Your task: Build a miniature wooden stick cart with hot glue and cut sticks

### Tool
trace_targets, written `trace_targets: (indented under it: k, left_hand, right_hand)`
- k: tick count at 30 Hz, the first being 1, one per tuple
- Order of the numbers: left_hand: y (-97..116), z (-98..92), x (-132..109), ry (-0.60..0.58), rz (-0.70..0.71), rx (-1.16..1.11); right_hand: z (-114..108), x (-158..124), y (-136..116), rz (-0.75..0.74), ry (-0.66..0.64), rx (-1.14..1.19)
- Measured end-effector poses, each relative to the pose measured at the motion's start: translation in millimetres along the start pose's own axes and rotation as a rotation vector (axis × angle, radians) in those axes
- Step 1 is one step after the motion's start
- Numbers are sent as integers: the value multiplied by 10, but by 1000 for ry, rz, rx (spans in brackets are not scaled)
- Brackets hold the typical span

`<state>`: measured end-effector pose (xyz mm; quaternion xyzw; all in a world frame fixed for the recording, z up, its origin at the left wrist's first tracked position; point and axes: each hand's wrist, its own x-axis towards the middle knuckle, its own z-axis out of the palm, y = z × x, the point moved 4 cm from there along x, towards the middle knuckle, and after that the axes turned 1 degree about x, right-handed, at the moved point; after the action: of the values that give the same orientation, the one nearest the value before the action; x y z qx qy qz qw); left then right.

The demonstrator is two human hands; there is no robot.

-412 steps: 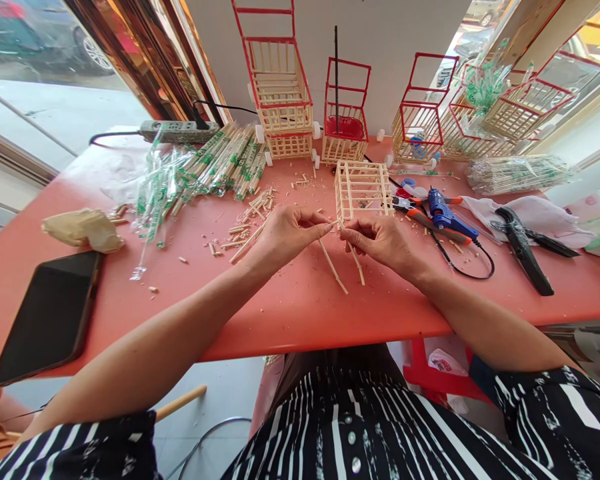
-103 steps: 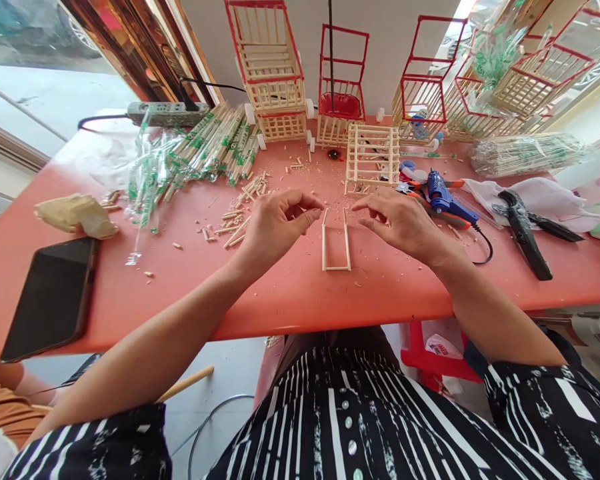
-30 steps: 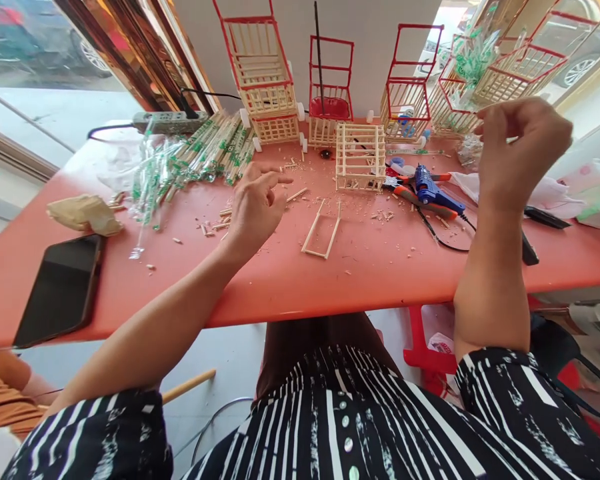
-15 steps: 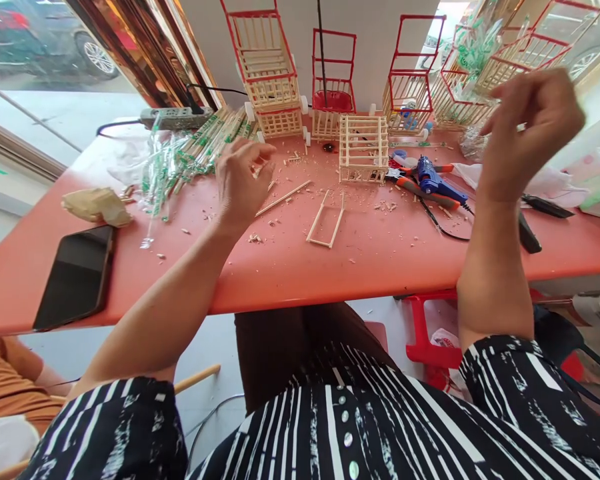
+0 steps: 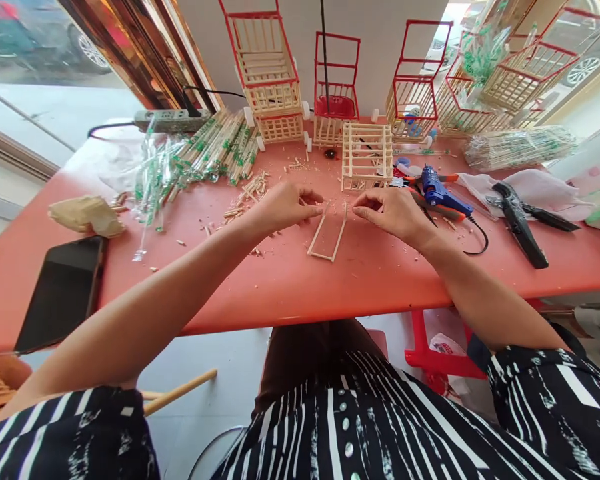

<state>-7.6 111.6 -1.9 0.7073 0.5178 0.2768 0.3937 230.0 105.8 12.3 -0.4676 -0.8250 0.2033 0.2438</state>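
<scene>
On the tabletop lies a three-sided frame of thin wooden sticks (image 5: 322, 257), its open end away from me. My left hand (image 5: 287, 207) is by the frame's far left end, thumb and fingers curved with a gap between them. At the far right end is my right hand (image 5: 393, 210), its fingertips also curved and apart, close to the stick's tip. I see nothing held in either hand; whether the fingertips touch the sticks I cannot tell. A small stick-built cage (image 5: 367, 157) stands just beyond my right hand.
Several red-trimmed stick carts (image 5: 273, 60) line the wall. Wrapped stick bundles (image 5: 215, 143) and a phone (image 5: 63, 290) lie left. A blue glue gun (image 5: 440, 190), black-handled cutters (image 5: 520, 223) and a wrapped stick bundle (image 5: 520, 147) are right. Wood scraps (image 5: 250, 190) litter the red table (image 5: 280, 303).
Both hands have come together at the frame's far end: my left moved right, my right came down and left from its raised place. The cutters and right-hand stick bundle now show fully.
</scene>
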Motion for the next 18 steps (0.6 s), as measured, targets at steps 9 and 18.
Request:
trace_targets:
  k: [9,18]
  left_hand:
    - [95,152,78,-23,-31,-37]
    - [121,129,27,1,63,75]
  right_hand:
    - [158,47,-16,47,-47,-73]
    - [209,108,-82,42,-88,-121]
